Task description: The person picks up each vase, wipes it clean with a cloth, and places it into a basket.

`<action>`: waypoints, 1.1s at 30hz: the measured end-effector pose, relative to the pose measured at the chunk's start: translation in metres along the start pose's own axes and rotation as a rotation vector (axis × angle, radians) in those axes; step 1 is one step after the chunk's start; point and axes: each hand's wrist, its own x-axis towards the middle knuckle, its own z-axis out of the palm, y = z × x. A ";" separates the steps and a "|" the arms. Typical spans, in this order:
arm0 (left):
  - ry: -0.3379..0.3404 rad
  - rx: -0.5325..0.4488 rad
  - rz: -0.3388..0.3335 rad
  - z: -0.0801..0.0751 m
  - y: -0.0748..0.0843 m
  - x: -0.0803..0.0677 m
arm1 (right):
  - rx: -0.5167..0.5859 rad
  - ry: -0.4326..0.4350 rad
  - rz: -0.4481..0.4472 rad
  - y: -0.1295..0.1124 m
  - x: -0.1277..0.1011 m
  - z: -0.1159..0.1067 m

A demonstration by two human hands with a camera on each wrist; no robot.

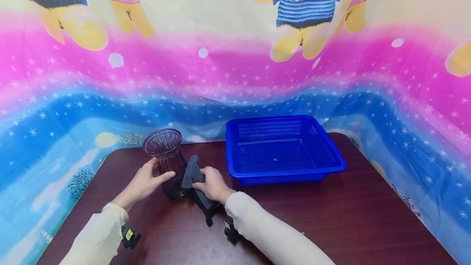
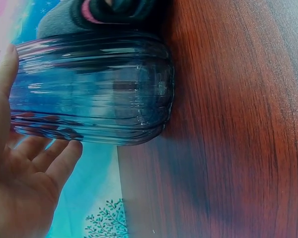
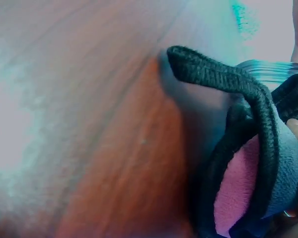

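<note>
A purple-tinted ribbed glass vase (image 1: 170, 167) with a flared rim stands near the table's left side, its base at or just above the tabletop. My left hand (image 1: 146, 181) holds it from the left, thumb on the near side and fingers around the far side; the left wrist view shows this hand (image 2: 27, 168) by the vase's lower body (image 2: 94, 89). A grey cloth (image 1: 193, 173) with black edging is gripped in my right hand (image 1: 213, 184), against or very near the vase's right side. Pink underside and a black loop of the cloth (image 3: 238, 188) appear in the right wrist view.
To the right, toward the back of the dark wooden table (image 1: 294, 224), sits a blue plastic basket (image 1: 287, 175) with mesh walls. A patterned curtain (image 1: 220, 72) surrounds the table's back and sides.
</note>
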 end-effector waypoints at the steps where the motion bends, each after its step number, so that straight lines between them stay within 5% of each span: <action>1: 0.000 -0.002 0.000 0.000 0.000 0.000 | 0.011 0.004 -0.002 -0.002 0.001 -0.002; 24: -0.026 0.065 -0.027 -0.002 -0.002 -0.001 | 0.122 0.083 -0.038 -0.047 0.012 -0.033; 33: -0.015 -0.002 0.024 0.000 -0.003 0.000 | 0.116 0.093 -0.043 -0.055 0.015 -0.040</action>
